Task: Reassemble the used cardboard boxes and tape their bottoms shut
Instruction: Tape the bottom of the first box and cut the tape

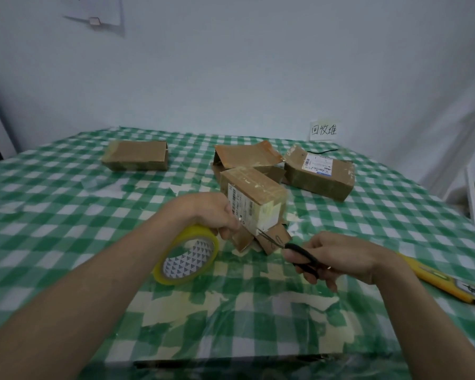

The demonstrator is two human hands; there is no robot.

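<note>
— Four boxes on the bench (66,187), as I count them. The one in hand (254,198) stands in the middle, tilted up on its lower flaps; a closed one (136,155) lies far left, a labelled one (320,174) far right, and an open one (244,157) just behind the middle box. How will it handle?

— Light, I'd judge, and only fairly stiff: worn card, old tape peeling, flaps soft at the folds. Squeeze the walls and it may buckle. Better held at the corners or edges.

— And the tape roll (188,255)?

— It hangs under the left hand (209,212), whose fingers curl round its rim, beside the box's near-left corner. The tape is slick and sticky, and probably clings to itself if slack.

— The scissors (291,249)?

— The right hand (340,259) grips the black handles, fingers through the loops, blades pointing at the box's near bottom corner. A yellow knife (447,282) lies near right.
</note>
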